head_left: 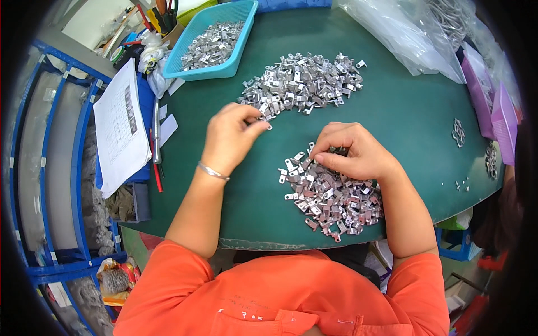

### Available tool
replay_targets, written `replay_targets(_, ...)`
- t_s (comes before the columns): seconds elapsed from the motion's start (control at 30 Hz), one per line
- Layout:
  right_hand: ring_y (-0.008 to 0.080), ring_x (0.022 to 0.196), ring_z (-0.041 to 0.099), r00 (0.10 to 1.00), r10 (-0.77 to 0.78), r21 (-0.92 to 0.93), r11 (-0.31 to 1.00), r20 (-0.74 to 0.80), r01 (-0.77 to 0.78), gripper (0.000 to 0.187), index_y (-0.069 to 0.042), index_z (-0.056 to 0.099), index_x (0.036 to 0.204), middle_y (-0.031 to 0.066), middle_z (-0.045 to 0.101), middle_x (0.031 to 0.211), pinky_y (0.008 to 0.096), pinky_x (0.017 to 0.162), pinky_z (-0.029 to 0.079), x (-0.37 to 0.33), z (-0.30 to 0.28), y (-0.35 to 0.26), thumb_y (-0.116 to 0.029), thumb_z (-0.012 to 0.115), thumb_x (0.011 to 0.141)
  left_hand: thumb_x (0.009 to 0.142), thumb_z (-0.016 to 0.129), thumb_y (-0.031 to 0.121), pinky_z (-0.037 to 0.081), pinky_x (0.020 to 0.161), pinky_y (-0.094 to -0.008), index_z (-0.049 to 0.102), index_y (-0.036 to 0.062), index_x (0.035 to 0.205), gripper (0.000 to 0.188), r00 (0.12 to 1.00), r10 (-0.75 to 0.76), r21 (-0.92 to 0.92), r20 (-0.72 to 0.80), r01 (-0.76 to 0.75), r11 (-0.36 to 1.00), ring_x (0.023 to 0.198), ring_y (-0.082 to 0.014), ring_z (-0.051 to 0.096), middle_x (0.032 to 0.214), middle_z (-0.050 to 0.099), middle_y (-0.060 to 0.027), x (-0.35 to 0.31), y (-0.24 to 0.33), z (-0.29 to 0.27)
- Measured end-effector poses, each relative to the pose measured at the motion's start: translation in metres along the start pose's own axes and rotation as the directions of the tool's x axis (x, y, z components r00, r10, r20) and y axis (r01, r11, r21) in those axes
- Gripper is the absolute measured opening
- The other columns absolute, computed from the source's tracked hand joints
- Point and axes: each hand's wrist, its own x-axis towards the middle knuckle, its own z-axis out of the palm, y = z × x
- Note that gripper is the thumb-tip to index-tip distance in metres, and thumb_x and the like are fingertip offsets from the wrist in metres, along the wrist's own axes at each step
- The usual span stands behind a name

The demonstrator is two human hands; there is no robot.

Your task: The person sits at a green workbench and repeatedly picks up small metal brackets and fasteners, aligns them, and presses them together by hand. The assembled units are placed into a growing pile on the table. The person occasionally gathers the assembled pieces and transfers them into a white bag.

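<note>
My left hand (232,134) is at the lower left edge of the far pile of small metal brackets (302,81), its thumb and index finger closed around a bracket (269,126) that peeks out at the fingertips. Over the top of a second, nearer pile of the same bent silver brackets (330,199), my right hand (356,151) has thumb and fingers pinched together. Whatever lies between those right fingertips blends with the brackets under them. The brackets are L-shaped, with a hole in one leg.
A turquoise basket (238,59) with more brackets stands at the far left of the green table (252,185). Printed sheets (123,126) and a red pen (157,178) lie left. Clear plastic bags (403,39), purple bins (504,123) and metal rings (458,133) are right.
</note>
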Motion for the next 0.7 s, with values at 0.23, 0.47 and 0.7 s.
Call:
replay_targets(0.23,0.0195,0.076,0.061,0.987,0.056,-0.025,0.998,-0.15,-0.06,0.008,-0.001,0.069,0.084,0.0087,0.065,0.078,0.0307,0.067,0.049,0.002,0.0,0.001,-0.007,0.066,0.08,0.07,0.076,0.01,0.05,0.06,-0.0307,0.061,0.0022,0.08,0.02,1.0,0.01,0.096,0.029,-0.013,0.995,0.062,-0.02,0.062,0.079,0.063,-0.0098,-0.003,0.003,0.012)
replay_targets(0.47,0.0162,0.074,0.064,0.96,0.128,0.04,0.992,-0.248,-0.122,0.014,-0.001,0.069,0.089,0.0095,0.067,0.081,0.0284,0.067,0.05,0.002,0.006,-0.001,-0.012,0.07,0.081,0.079,0.068,-0.006,0.053,0.072,-0.0237,0.058,-0.0017,0.089,0.015,0.985,-0.095,-0.563,0.146,0.162,0.811,0.08,-0.012,0.064,0.088,0.062,-0.0059,-0.015,0.029,0.022)
replay_targets(0.7,0.0138,0.069,0.065,0.97,0.062,-0.015,0.998,-0.234,-0.067,0.014,0.0,0.069,0.091,0.0088,0.069,0.077,0.0262,0.064,0.052,0.002,0.004,-0.003,-0.007,0.071,0.079,0.077,0.061,-0.015,0.053,0.074,-0.0248,0.06,-0.0011,0.089,0.018,0.972,0.235,-0.516,-0.01,-0.207,0.831,0.086,-0.0147,0.062,0.098,0.056,-0.0082,-0.024,0.033,0.033)
